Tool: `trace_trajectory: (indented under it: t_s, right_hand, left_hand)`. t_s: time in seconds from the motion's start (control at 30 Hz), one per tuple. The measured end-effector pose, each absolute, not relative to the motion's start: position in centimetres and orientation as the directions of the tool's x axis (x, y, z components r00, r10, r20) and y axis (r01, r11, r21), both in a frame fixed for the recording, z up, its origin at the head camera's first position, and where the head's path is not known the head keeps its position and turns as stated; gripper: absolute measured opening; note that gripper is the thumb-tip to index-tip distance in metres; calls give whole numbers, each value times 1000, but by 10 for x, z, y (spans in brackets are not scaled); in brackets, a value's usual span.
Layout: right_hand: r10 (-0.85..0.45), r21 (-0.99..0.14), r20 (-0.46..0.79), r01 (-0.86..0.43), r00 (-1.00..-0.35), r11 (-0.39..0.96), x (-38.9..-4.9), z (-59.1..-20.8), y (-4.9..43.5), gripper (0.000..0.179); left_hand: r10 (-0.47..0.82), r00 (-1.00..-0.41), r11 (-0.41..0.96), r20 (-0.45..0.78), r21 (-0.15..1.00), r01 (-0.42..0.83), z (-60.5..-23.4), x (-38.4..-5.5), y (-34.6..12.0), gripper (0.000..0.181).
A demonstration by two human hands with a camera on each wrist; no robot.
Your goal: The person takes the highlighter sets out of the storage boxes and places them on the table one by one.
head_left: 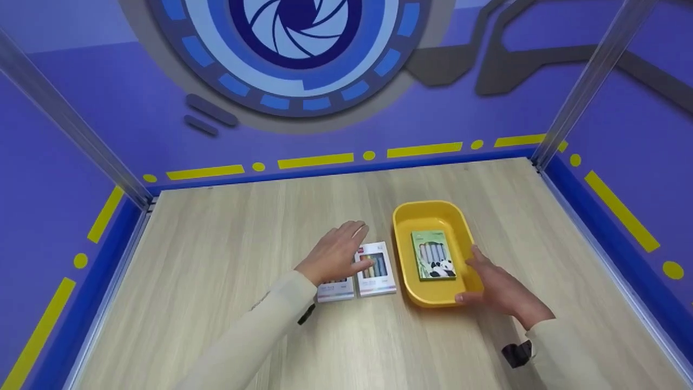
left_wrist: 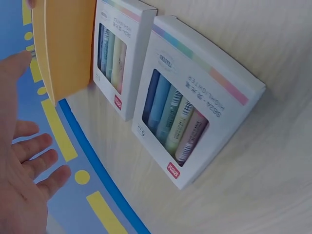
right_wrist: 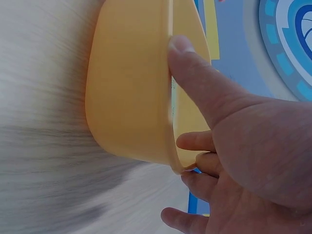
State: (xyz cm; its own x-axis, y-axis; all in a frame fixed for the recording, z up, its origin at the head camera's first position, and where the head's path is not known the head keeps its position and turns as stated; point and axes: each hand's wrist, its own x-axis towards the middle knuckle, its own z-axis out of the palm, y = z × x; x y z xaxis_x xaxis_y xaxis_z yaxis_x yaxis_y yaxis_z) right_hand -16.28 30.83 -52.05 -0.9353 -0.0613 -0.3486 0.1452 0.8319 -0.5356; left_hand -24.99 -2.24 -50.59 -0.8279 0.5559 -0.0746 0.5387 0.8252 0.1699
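Note:
My left hand (head_left: pixel 335 254), fingers outstretched, hovers above two white highlighter boxes lying side by side. The right-hand highlighter box (head_left: pixel 376 271) shows colored pens through its window. Partly covered by the hand in the head view, the other highlighter box (left_wrist: pixel 197 102) appears whole in the left wrist view. My right hand (head_left: pixel 501 287) holds the near right corner of a yellow plastic basin (head_left: pixel 403 271). In the right wrist view its thumb presses the rim, and some fingers hook over the edge. Inside the basin lies a green box with pandas (head_left: pixel 435 254) and a window onto pens.
Everything stands on a light wood-grain table (head_left: pixel 227 244). Blue-purple panels with yellow markings (head_left: pixel 315 161) enclose its back and sides. A black wrist strap (head_left: pixel 517 353) is at the right sleeve.

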Motion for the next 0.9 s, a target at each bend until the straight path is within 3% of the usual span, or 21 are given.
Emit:
trace_trajectory:
  t_s: [0.43, 0.9]
  right_hand:
    - [-72, -536, -332, 125, -940, 835, -164, -519, 308, 104]
    - [-73, -541, -341, 132, -937, 831, -162, -518, 307, 101]
  left_hand:
    - [597, -802, 793, -8, 151, 590, -500, -254, 3, 77]
    - [676, -736, 728, 43, 119, 675, -501, -254, 32, 79]
